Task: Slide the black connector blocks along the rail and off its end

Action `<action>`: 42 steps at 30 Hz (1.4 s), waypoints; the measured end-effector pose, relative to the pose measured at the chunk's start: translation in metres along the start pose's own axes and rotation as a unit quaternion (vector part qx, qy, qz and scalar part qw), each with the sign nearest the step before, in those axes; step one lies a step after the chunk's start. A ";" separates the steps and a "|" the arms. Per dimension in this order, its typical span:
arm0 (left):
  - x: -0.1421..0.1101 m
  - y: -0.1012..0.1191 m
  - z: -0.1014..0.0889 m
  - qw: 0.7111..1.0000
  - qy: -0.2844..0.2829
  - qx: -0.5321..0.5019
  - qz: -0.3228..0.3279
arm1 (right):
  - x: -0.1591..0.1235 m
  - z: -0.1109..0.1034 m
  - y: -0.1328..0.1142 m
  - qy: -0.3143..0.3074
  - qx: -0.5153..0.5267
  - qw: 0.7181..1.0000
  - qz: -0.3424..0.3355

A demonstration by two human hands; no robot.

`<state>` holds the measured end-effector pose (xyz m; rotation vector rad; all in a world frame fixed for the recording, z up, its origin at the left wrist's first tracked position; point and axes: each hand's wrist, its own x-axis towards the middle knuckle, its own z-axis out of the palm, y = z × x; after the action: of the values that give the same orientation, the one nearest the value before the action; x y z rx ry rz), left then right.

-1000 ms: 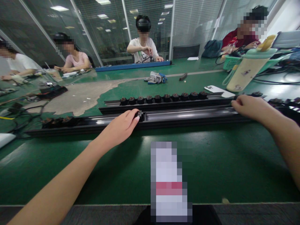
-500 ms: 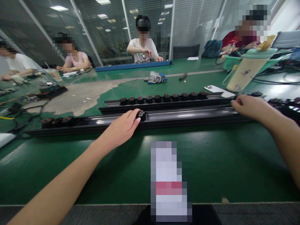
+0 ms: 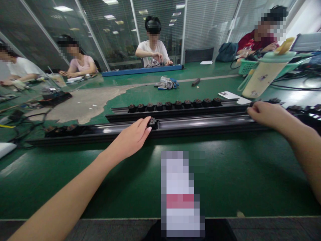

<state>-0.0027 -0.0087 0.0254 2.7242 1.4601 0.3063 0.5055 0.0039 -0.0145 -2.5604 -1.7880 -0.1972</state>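
A long black channel rail (image 3: 200, 123) with a shiny inner groove lies across the green table in front of me. My left hand (image 3: 132, 135) is closed on a small black socket module (image 3: 152, 122) sitting in that groove, thumb on the near side and fingers on the far side. Farther right, my right hand (image 3: 267, 113) rests at the rail with its fingers curled. Something dark shows at those fingertips, but I cannot make it out. More black modules (image 3: 72, 129) sit in the rail's left end.
Behind lies a second black rail (image 3: 163, 115) carrying a row of several modules. A white phone (image 3: 234, 97), a cream tumbler (image 3: 264, 75) and gloves (image 3: 167, 83) stand or lie beyond. Cables (image 3: 15, 125) tangle at left. Several people sit around the table, one at a blue bar (image 3: 142, 71).
My left hand has slid the socket module slightly to the right along the groove. My right hand has stayed in nearly the same place.
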 end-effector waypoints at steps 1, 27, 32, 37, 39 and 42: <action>0.000 0.000 0.000 1.000 0.000 0.000 0.003 | 0.000 0.000 0.000 -0.002 0.000 1.000 0.000; 0.001 0.000 -0.002 1.000 -0.013 -0.012 0.006 | 0.000 -0.004 -0.003 -0.012 0.004 1.000 0.006; 0.002 -0.001 -0.001 1.000 -0.009 -0.024 0.011 | 0.000 -0.003 -0.002 -0.003 -0.001 1.000 -0.001; 0.002 -0.002 0.000 1.000 -0.008 -0.022 0.013 | 0.000 -0.001 -0.002 0.004 -0.006 1.000 -0.001; 0.001 -0.002 0.000 1.000 -0.008 -0.022 0.016 | 0.000 -0.001 -0.002 0.003 -0.007 1.000 -0.001; 0.001 -0.002 0.000 1.000 -0.011 -0.019 0.016 | 0.000 -0.002 -0.002 -0.004 -0.009 1.000 0.002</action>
<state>-0.0035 -0.0068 0.0258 2.7138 1.3931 0.3021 0.5036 0.0043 -0.0130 -2.5796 -1.7928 -0.2060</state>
